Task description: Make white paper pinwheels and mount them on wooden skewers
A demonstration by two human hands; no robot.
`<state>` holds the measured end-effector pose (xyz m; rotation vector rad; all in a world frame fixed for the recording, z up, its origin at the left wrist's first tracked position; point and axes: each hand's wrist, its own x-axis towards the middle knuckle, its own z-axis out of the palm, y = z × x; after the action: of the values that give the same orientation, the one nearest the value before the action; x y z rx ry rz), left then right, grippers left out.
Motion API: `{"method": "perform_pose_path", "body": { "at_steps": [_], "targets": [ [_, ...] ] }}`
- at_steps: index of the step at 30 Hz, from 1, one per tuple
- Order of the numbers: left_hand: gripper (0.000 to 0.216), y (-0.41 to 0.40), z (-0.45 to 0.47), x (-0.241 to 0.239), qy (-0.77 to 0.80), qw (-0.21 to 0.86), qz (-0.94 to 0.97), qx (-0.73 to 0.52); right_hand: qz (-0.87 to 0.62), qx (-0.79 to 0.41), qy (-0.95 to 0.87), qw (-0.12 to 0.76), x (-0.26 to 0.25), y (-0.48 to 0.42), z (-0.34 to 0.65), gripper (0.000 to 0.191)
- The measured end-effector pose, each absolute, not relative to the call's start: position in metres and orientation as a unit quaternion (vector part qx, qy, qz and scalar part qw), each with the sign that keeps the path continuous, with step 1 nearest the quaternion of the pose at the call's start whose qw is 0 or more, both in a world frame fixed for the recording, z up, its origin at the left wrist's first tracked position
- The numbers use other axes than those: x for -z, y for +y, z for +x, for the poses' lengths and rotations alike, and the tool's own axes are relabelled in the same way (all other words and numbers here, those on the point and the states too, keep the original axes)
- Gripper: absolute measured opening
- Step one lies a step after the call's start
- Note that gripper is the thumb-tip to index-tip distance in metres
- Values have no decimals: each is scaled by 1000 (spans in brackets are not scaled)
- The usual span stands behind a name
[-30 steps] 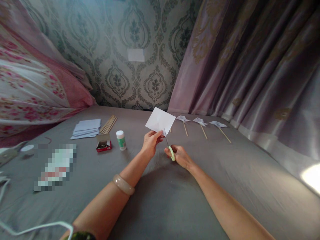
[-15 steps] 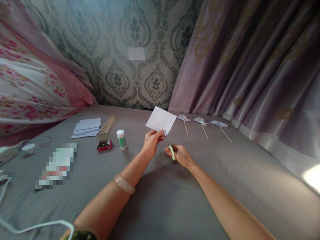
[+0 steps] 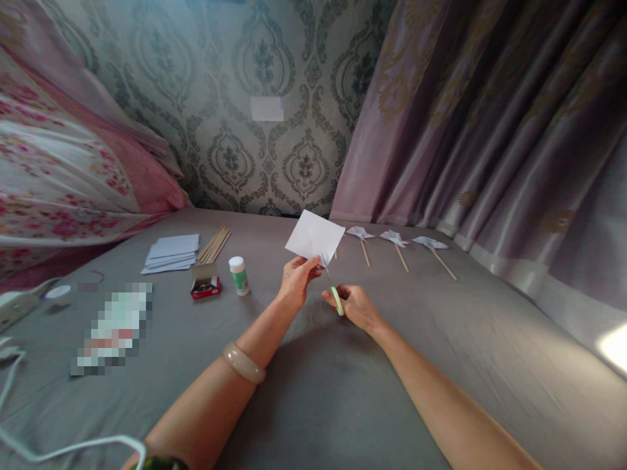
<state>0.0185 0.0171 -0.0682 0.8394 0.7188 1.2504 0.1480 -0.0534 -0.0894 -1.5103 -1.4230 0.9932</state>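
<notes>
My left hand pinches the near corner of a square sheet of white paper, which is held up above the grey cloth. In my right hand is a pair of scissors with pale green handles. Their blades meet the paper's lower right edge close to my left fingertips. Whether the blades are fully closed is too small to tell. Behind and to the right lie paper pinwheels on wooden sticks; the nearest one is partly hidden by the sheet.
On the left are stacked white paper, wooden sticks, an open small red box and a white-capped green bottle. Farther left lie a blurred-out packet, a power strip and a white cable.
The scissor blades look slightly closer together at the paper's edge. Both hands keep nearly the same place, and the whole view has shifted a little.
</notes>
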Motion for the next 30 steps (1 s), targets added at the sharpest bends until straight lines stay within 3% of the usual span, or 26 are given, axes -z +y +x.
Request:
{"method": "perform_pose_path", "body": {
  "at_steps": [30],
  "targets": [
    [25,18,18,69,325,662,378,-560,-627,-369,-549,411,91,-52,147,51]
  ]
}}
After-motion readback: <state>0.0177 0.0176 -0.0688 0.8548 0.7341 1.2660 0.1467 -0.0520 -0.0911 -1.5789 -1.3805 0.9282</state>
